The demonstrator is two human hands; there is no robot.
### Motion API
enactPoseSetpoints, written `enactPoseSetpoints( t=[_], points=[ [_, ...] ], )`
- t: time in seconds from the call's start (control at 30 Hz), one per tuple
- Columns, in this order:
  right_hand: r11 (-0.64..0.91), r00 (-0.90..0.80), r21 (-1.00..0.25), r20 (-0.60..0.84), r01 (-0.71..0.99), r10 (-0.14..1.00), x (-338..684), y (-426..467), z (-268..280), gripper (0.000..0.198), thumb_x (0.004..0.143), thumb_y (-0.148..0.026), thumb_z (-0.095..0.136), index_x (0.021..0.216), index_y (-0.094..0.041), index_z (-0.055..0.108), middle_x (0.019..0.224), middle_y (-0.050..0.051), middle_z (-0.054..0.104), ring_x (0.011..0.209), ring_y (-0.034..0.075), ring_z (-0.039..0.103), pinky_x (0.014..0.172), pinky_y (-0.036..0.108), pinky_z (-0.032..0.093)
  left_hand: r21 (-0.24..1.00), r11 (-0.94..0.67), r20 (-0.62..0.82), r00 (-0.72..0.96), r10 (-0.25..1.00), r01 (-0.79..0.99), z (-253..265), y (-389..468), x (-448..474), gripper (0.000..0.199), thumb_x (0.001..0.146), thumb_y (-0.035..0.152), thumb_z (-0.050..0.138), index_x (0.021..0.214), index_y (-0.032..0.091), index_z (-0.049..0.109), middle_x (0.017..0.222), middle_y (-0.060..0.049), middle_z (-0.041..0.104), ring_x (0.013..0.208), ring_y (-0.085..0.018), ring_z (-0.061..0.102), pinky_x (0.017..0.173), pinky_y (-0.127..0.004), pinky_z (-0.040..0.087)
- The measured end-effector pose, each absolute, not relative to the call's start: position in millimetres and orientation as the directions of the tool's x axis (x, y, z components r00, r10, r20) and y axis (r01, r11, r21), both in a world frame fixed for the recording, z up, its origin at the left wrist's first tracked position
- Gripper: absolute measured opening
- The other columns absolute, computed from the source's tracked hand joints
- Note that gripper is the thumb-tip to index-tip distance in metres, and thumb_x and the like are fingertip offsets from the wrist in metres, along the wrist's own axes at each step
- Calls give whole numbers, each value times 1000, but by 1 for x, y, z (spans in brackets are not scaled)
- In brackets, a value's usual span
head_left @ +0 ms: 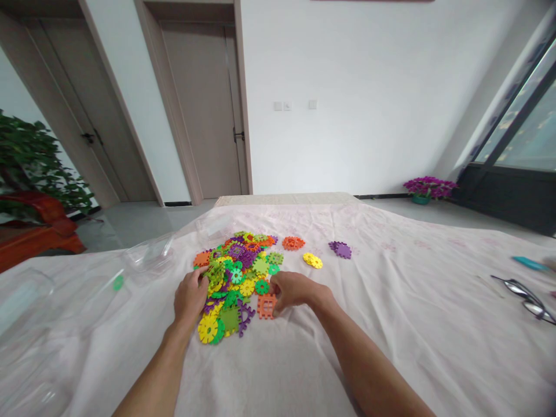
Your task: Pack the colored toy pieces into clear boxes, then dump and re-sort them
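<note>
A heap of colourful plastic interlocking building pieces (247, 288) lies on the cloth, made of notched discs and squares in yellow, green, purple and orange. At the heap's left side, my left hand (190, 294) has its fingers bent around the edge of olive-green pieces (216, 274); its fingertips are partly hidden. My right hand (292, 288) is closed at the heap's right side, pinching the right edge of an orange square piece (266, 307) with a window pattern. Beside that square lies a green disc (262, 287).
Small groups sit apart beyond the heap: orange pieces (293, 242), yellow discs (313, 260) and purple squares (341, 249). Clear plastic containers (150, 255) stand on the left, one near a green disc (117, 282). Eyeglasses (523, 296) rest at the right on the wrinkled tablecloth (391, 301).
</note>
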State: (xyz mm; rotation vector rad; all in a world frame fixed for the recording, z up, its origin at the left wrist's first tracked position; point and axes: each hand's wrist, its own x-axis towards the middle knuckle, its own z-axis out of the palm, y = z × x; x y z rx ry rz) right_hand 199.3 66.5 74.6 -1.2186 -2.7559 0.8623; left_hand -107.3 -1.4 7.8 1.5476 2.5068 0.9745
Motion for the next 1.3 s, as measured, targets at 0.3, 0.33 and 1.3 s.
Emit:
enactPoseSetpoints(
  t=[0.3,0.33,1.3],
  points=[
    [296,-692,-844,-117,448,712,202,79,61,20,69,-20,69,88,-19,66,65,-5,64,55,10,57,49,19,39,528,316,269,-508,819,788,9,-2,-107,39,94,28,43,127,25,62,128,-9,65,117,-26,61,96,-36,46],
    [251,-647,-881,-78,401,759,204,83,58,16,70,-21,66,86,-19,65,62,-4,63,53,10,57,48,19,40,530,314,266,-507,820,788,9,-2,-107,39,94,29,43,128,25,62,128,-8,65,117,-25,61,96,-36,46],
    [29,238,-612,350,790,906,301,148,18,45,90,-33,44,126,-17,67,123,15,68,116,30,61,100,43,44,530,321,276,-517,810,785,6,-1,-108,39,93,31,43,126,26,63,125,-8,67,113,-25,63,94,-34,48]
  ],
)
